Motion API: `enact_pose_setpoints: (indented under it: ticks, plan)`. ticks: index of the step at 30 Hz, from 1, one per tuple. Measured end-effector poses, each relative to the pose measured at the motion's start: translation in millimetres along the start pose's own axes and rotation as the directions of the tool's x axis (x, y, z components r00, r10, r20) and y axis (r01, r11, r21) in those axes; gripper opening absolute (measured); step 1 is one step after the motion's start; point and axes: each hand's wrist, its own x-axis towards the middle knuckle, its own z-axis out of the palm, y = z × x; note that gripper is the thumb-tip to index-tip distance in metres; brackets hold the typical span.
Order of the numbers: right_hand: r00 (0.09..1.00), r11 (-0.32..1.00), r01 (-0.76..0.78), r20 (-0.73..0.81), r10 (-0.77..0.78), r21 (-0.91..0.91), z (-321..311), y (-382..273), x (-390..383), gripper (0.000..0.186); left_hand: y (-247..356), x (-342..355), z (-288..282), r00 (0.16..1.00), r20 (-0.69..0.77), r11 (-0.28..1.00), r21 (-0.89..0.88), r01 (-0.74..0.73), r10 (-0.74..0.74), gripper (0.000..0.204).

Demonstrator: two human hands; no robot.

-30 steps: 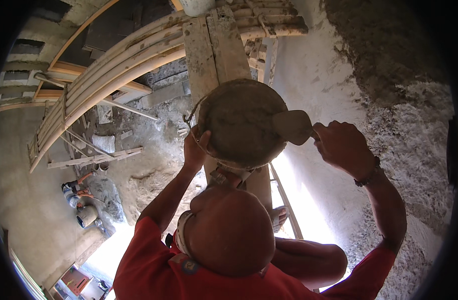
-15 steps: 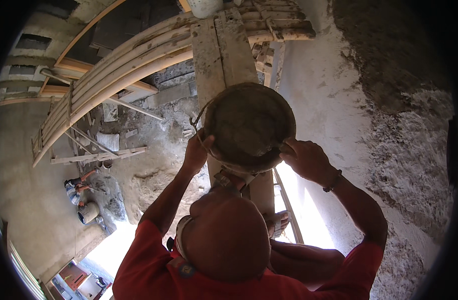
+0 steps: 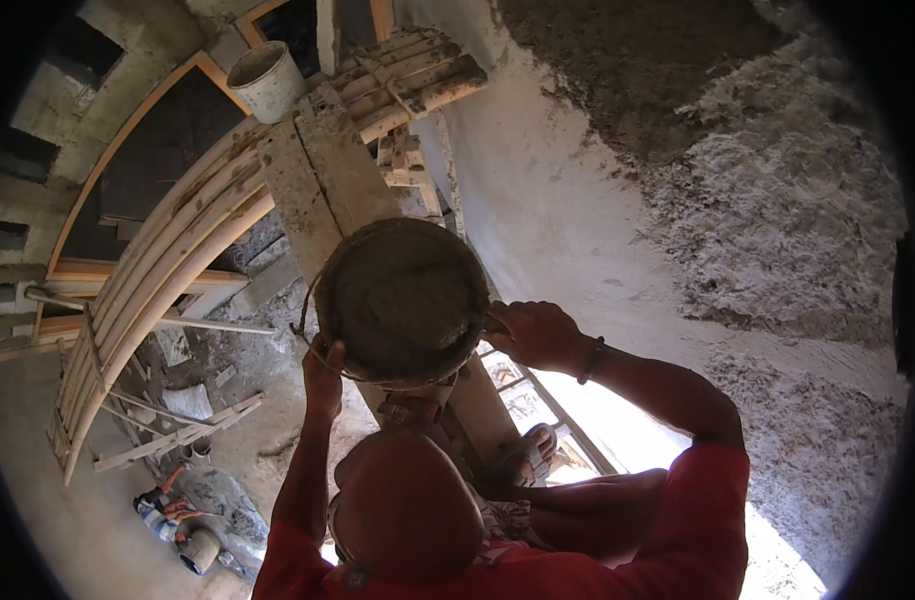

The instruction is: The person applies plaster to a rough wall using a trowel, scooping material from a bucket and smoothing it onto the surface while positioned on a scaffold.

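Note:
A round, dark bucket (image 3: 407, 382) of wet grey mortar (image 3: 407, 295) is held between my hands, above a pair of mortar-stained planks (image 3: 352, 170). My left hand (image 3: 323, 382) grips its near left side, with the thumb at the rim, close to the wire handle (image 3: 299, 328). On the right side, my right hand (image 3: 537, 334) is closed at the rim with its fingers bent. I cannot tell whether the bucket's base touches the planks, since its underside is hidden.
A light bucket (image 3: 267, 82) stands at the planks' far end. Scaffold poles (image 3: 167, 250) curve away left. A ladder (image 3: 567, 430) lies below right, beside a partly plastered wall (image 3: 577, 200). Far below, a co-worker (image 3: 159, 517) bends near a drum (image 3: 199, 550).
The view has swung, so the planks and poles sit further left and the light bucket shows whole. The mortar bucket appears lower and further left, with both hands still on it.

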Motion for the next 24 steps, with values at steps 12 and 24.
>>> enact_pose_setpoints:
  ticks: [12,24]
  plan:
    - [0.998,0.945,-0.042,-0.031,0.056,0.326,-157,-12,-89,0.046,3,1,5,0.998,0.046,0.993,-0.114,-0.039,0.044,0.050]
    - [0.453,0.787,-0.423,-0.648,0.613,0.449,-255,151,-240,0.041,3,5,19,0.999,0.033,0.984,-0.177,-0.036,0.043,0.034]
